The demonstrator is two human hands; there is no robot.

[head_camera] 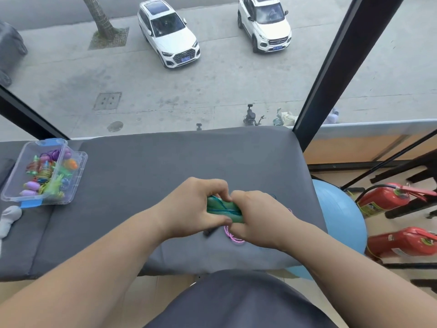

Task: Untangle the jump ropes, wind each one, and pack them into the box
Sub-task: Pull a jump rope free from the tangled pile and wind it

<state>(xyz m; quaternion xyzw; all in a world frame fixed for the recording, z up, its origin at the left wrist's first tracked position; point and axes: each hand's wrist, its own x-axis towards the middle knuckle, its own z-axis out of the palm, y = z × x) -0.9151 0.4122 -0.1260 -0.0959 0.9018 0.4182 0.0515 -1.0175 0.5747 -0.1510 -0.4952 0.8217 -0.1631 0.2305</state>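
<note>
Over the grey cloth-covered table (165, 166), my left hand (196, 204) and my right hand (257, 218) both grip the green handles of a jump rope (223, 209), with thin blue cord wound round them. A purple rope (233, 237) lies coiled on the cloth just under my right hand, mostly hidden. A clear plastic box (14, 185) at the table's left holds several wound ropes in bright colours.
The box lid (79, 171) leans beside the box. A white sock-like object (9, 218) lies at the left edge. To the right of the table stand a blue exercise ball (340, 218) and two red fire extinguishers (387, 200). A window lies beyond the table's far edge.
</note>
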